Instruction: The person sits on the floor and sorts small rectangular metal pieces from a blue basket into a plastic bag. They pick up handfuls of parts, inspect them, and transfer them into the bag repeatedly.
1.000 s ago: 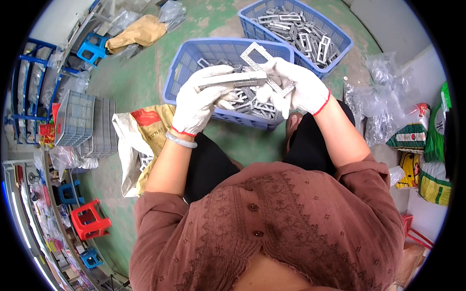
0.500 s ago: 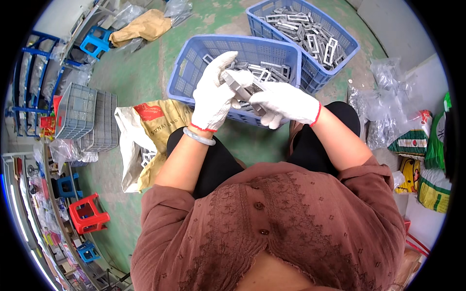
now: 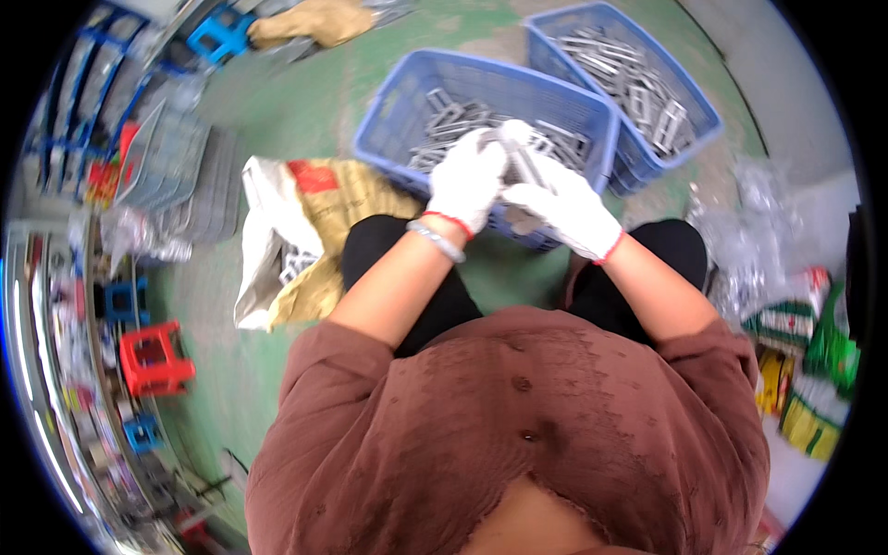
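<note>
Both my hands wear white knit gloves with red cuffs and meet over the near rim of a blue plastic crate [image 3: 393,104]. Between them is a grey, narrow rectangular frame piece [image 3: 527,171], tilted and partly hidden by the gloves. My left hand [image 3: 467,180] closes on its left side. My right hand [image 3: 575,211] grips it from the right, fingers wrapped around. Motion blur hides whether more than one piece is held. Many similar grey frames [image 3: 453,120] lie jumbled in the crate below.
A second blue crate [image 3: 548,51], full of the same frames, touches the first at far right. Left of my knees, an open yellow-white sack [image 3: 356,199] holds more pieces. Grey crates [image 3: 166,166] and a red stool [image 3: 155,359] stand left; clear plastic bags [image 3: 754,240] lie right.
My left thumb and fingers, spread apart before, have closed in on the piece. My hands are nearer each other. The whole view has shifted, with the crates now further right.
</note>
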Tool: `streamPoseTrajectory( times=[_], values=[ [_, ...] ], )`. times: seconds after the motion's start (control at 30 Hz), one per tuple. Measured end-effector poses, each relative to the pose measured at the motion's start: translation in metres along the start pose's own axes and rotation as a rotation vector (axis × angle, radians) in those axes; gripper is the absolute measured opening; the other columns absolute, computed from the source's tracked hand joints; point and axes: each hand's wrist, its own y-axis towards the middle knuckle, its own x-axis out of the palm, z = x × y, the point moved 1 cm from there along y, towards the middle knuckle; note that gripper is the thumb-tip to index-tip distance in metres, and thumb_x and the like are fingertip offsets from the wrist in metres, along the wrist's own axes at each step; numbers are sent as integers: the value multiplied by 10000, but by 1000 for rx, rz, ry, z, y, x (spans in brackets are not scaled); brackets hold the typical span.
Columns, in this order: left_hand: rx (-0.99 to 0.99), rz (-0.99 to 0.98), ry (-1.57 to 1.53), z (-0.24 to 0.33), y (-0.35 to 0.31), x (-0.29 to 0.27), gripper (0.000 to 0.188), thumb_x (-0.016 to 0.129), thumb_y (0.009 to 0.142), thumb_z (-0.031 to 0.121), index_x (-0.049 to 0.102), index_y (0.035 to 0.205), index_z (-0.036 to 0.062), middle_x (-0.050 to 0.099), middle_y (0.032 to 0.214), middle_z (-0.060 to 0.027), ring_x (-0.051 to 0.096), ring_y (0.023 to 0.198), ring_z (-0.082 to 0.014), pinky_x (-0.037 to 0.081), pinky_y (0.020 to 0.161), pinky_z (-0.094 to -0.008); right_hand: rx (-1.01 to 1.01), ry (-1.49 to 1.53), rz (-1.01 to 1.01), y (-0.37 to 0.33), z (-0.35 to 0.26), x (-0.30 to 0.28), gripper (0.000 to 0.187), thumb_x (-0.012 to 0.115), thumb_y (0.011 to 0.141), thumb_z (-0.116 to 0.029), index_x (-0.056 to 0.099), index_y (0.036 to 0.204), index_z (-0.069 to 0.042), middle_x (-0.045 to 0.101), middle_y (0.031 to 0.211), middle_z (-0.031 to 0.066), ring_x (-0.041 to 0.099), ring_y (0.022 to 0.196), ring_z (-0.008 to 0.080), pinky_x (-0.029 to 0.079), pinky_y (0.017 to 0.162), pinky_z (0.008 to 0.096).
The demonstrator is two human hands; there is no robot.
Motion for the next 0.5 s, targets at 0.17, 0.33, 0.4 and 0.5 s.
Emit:
streamPoseTrajectory(
  times=[0.17,0.33,0.4,0.5],
  values=[
    [-29,-393,-1059,-13,-2,1,274,528,979,115,583,1225,8,648,1157,-109,616,1085,-226,487,974,-354,152,290,22,0,4,6,413,653,936,-188,541,1292,-12,652,951,107,651,703,176,556,616,292],
    [-152,-545,-1453,-4,-21,-28,300,525,967,133,553,1239,10,636,1155,-134,617,1051,-276,469,978,-430,164,499,-22,5,-8,19,385,626,950,-173,521,1281,-8,655,1005,146,657,694,227,563,574,335],
    [-331,-506,-1511,9,-26,-36,267,584,967,148,564,1214,47,633,1162,-119,633,982,-243,512,906,-402,158,519,-47,11,-6,19,413,631,939,-203,527,1277,11,649,1030,138,664,745,231,557,624,333],
    [-220,-197,-1324,9,-32,-19,244,659,935,111,588,1167,87,651,1099,-81,645,910,-197,545,797,-340,50,-341,-11,17,-17,29,439,637,916,-266,548,1241,15,657,1036,147,667,848,260,546,727,366]
  ],
)
